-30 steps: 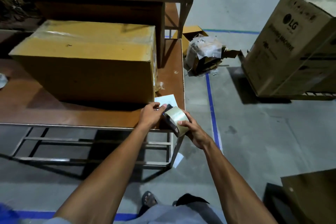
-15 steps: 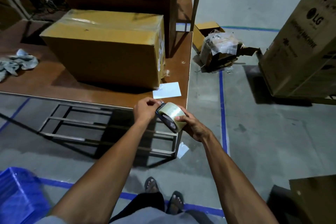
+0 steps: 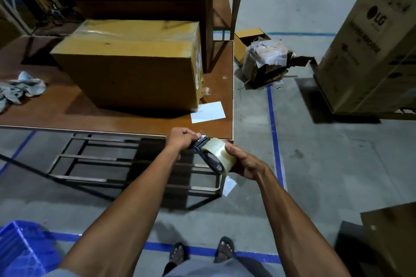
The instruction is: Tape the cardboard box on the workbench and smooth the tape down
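Two hands out front, both on one tape roll [image 3: 217,157], just off the near right corner of the table [image 3: 117,119]. Right hand [image 3: 244,163] wrapped around the roll from the right side, grip closed on its clear outer band. Left hand [image 3: 181,139] at the roll's upper left, fingers pinched narrow on the dark loose end of the tape. Roll held above the floor, clear of the table edge, tilted with its open core facing down and left.

Cardboard box [image 3: 132,67] upright on the table, well apart from the hands, glossy clear tape across its far top edge and down its right face. White paper sheet [image 3: 208,112] flat on the table just beside the box's near right corner. Crumpled grey rag [image 3: 21,89] at the table's left end. On the floor: blue crate [image 3: 21,252] lower left, torn wrapped package [image 3: 264,60] beyond the table, big printed carton [image 3: 369,51] at the right.
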A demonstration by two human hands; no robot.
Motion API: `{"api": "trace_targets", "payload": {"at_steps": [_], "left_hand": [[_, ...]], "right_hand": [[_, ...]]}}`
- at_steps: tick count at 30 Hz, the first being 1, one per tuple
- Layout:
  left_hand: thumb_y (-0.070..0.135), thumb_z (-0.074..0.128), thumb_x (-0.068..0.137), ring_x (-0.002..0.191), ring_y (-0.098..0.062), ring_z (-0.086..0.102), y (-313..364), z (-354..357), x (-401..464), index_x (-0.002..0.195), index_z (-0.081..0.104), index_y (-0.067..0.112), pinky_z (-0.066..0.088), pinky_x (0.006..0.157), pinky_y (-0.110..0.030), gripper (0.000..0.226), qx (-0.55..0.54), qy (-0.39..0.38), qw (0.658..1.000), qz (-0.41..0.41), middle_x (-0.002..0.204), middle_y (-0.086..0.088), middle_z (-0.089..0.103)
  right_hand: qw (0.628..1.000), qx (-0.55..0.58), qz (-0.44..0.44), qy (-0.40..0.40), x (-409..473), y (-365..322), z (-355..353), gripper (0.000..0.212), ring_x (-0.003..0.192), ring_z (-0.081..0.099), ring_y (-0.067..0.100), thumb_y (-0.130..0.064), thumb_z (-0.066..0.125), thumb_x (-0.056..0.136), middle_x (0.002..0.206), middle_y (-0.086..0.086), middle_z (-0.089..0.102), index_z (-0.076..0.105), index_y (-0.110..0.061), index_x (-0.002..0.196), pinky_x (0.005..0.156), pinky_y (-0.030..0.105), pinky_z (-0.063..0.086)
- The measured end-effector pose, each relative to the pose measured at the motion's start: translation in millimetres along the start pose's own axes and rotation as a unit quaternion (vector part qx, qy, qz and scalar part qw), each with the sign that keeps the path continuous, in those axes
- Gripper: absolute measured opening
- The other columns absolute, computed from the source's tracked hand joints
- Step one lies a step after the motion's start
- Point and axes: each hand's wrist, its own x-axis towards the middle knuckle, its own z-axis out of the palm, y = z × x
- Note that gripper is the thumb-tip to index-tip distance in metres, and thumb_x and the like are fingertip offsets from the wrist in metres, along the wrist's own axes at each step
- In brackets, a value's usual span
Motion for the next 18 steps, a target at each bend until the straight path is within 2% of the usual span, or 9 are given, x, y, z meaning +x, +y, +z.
{"api": "trace_targets", "payload": {"at_steps": [2,3,6,8,11,14,16,18], "left_hand": [[0.025,0.087,0.088,0.094,-0.018,0.07,2.2,-8.1,-1.0,0.083,0.077,0.016,0.051,0.068,-0.029,0.014,0.026,-0.003,1.0,0.011,0.095,-0.002,0.078],[0.026,0.087,0.088,0.092,-0.016,0.068,3.3,-12.5,-0.9,0.084,0.077,0.017,0.047,0.066,-0.028,0.014,0.039,-0.002,0.999,0.015,0.095,0.0,0.077],[0.029,0.087,0.088,0.091,-0.014,0.068,1.9,-25.4,4.7,0.082,0.077,0.02,0.051,0.074,-0.029,0.015,0.058,0.001,0.998,0.023,0.092,0.003,0.077],[0.03,0.088,0.087,0.092,-0.017,0.07,0.0,-33.1,8.7,0.078,0.077,0.021,0.056,0.08,-0.03,0.017,0.058,0.004,0.998,0.029,0.092,0.002,0.078],[0.029,0.088,0.087,0.093,-0.018,0.071,0.9,-41.5,12.1,0.077,0.076,0.023,0.056,0.078,-0.031,0.017,0.058,0.001,0.997,0.041,0.093,0.001,0.078],[0.03,0.086,0.089,0.094,-0.014,0.07,6.2,-49.7,12.4,0.083,0.077,0.022,0.057,0.074,-0.027,0.013,0.066,-0.005,0.997,0.05,0.094,0.003,0.076],[0.03,0.084,0.091,0.086,-0.007,0.066,10.9,-52.6,10.2,0.088,0.077,0.02,0.048,0.055,-0.015,0.013,0.072,-0.006,0.995,0.063,0.093,0.005,0.074],[0.03,0.083,0.092,0.079,-0.002,0.062,14.7,-53.4,9.7,0.089,0.077,0.02,0.042,0.047,-0.011,0.013,0.085,-0.007,0.993,0.079,0.092,0.006,0.072]], "right_hand": [[0.999,-0.037,0.014,-0.011,5.8,-2.7,6.5,0.091,0.098,0.073,0.018,-0.069,0.095,0.053,0.114,-0.001,0.079,0.064,-0.038,0.133,0.088,0.042,0.058],[0.998,-0.055,0.023,-0.013,8.5,-5.2,10.2,0.087,0.102,0.072,0.02,-0.067,0.094,0.058,0.12,0.001,0.077,0.064,-0.038,0.135,0.089,0.045,0.058],[0.989,-0.138,0.04,-0.011,16.1,-15.1,25.1,0.066,0.106,0.071,0.021,-0.049,0.085,0.081,0.126,0.004,0.073,0.059,-0.035,0.14,0.09,0.047,0.058],[0.979,-0.199,0.042,0.003,19.2,-23.7,39.9,0.054,0.102,0.072,0.016,-0.04,0.079,0.09,0.122,0.0,0.072,0.055,-0.037,0.139,0.084,0.035,0.061],[0.961,-0.27,0.037,0.04,25.9,-31.3,54.8,0.06,0.106,0.066,0.016,-0.045,0.082,0.088,0.121,-0.002,0.066,0.05,-0.039,0.138,0.09,0.031,0.056],[0.941,-0.333,0.024,0.056,34.3,-35.8,64.3,0.046,0.104,0.068,0.016,-0.047,0.083,0.087,0.117,-0.005,0.07,0.058,-0.039,0.126,0.092,0.031,0.056],[0.915,-0.397,0.004,0.076,40.5,-39.5,71.4,0.058,0.105,0.069,0.015,-0.054,0.085,0.083,0.12,-0.008,0.07,0.061,-0.033,0.13,0.099,0.036,0.057],[0.873,-0.474,-0.005,0.119,49.1,-36.9,77.9,0.082,0.11,0.065,0.017,-0.061,0.087,0.078,0.125,-0.007,0.064,0.055,-0.023,0.143,0.102,0.038,0.055]]}}
